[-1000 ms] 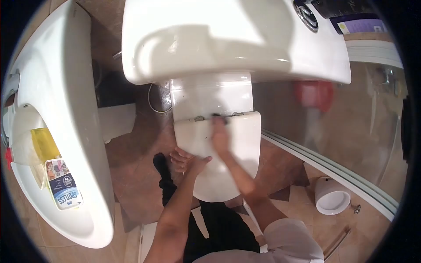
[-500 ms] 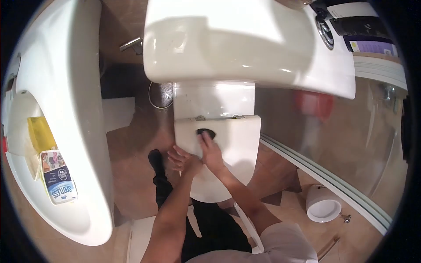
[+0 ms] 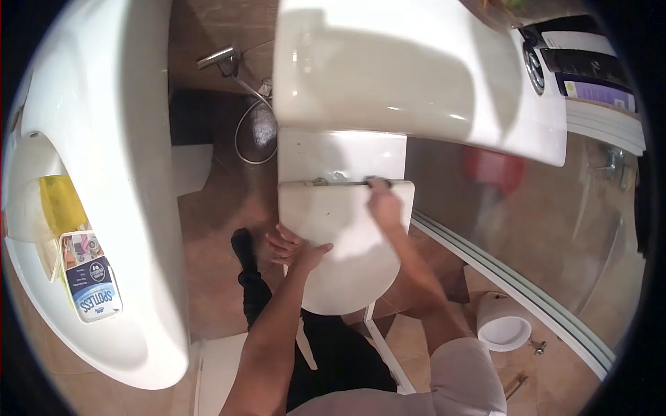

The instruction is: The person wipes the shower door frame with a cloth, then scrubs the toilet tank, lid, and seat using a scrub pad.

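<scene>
A white toilet lid (image 3: 347, 270) lies closed beneath my hands, its hinge edge toward the white cistern (image 3: 374, 83). My right hand (image 3: 386, 202) is closed at the right part of that hinge edge, blurred by motion. At its fingertips shows a small black pad (image 3: 378, 182), seen as a thin dark strip; its exact kind is unclear. My left hand (image 3: 298, 248) rests at the lid's left edge, fingers spread and thumb over the top. One small dark speck marks the lid between the hands. Behind the lid lies the white rear ledge (image 3: 347, 154) of the bowl.
A white basin (image 3: 156, 277) on the left holds a SPOTLESS wipes pack (image 3: 94, 288) and a yellow packet (image 3: 62, 204). A hand shower (image 3: 218, 61) hangs behind. Glass shower panelling (image 3: 513, 277), a red container (image 3: 494, 170) and a white round pot (image 3: 503, 326) are right.
My right hand has slid with the black pad from the lid's upper left to the right end of its hinge edge. My left hand stays near the left edge; the view has shifted slightly.
</scene>
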Demonstrator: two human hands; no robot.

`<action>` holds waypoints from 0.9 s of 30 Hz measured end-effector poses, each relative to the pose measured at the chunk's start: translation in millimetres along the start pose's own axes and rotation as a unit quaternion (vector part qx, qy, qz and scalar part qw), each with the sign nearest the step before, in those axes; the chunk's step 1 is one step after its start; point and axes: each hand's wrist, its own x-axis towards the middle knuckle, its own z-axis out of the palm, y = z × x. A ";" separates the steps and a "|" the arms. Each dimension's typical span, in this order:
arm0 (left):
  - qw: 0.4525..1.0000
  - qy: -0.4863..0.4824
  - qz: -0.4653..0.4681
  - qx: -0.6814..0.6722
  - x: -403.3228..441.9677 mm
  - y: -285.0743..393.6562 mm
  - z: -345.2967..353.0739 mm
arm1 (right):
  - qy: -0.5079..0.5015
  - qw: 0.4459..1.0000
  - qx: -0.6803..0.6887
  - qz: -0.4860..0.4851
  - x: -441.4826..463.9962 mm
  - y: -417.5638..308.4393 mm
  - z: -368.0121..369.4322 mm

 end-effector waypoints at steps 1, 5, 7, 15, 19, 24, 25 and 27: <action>1.000 -0.004 -0.002 -0.001 0.1 -2.2 1.2 | -0.049 0.997 0.007 0.060 5.3 6.4 -25.7; 0.999 0.012 0.007 -0.036 1.7 -0.8 6.1 | -0.012 0.996 0.040 -0.079 9.0 -34.5 6.0; 1.000 0.011 -0.005 -0.026 2.0 -3.5 5.9 | -0.090 0.994 0.034 -0.047 14.4 -56.5 -0.6; 0.999 0.029 0.024 -0.015 3.0 -4.4 10.1 | -0.089 0.988 0.069 -0.103 15.2 -39.9 -10.3; 0.999 0.026 0.033 -0.021 4.6 -8.0 11.8 | -0.123 0.987 0.041 -0.096 10.2 -16.3 -19.5; 0.997 0.064 0.047 -0.006 7.3 -10.9 20.7 | -0.128 0.988 0.052 -0.066 13.2 -13.7 -23.7; 0.997 0.064 0.046 -0.008 8.2 -9.6 21.0 | -0.126 0.985 0.077 -0.087 19.3 -29.0 -18.0; 0.997 0.062 0.051 -0.009 8.1 -11.5 21.1 | -0.162 0.983 0.054 -0.070 20.9 -36.8 -17.9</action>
